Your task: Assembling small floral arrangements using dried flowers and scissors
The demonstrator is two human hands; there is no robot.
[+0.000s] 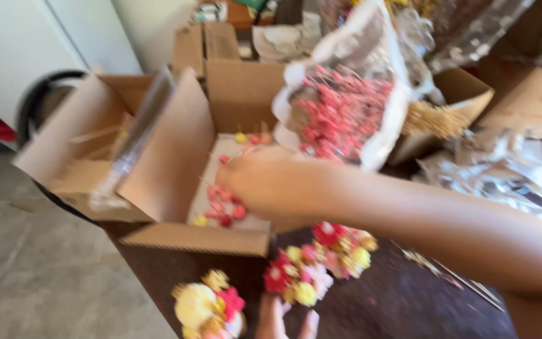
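Right hand (265, 182) stretched across into the open cardboard box (202, 238), likely to pick among the small red and yellow flower picks (224, 210) lying inside; blurred, so grip impossible to tell. Left hand (283, 317) low at the bench (377, 307) edge, fingers loosely spread, holding nothing, just beside a flower bunch (296, 276). Behind, a plastic sleeve of pink berry stems (346, 110).

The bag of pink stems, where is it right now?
In the head view, the bag of pink stems sits upper centre-right, behind the open cardboard box and just above the right hand.
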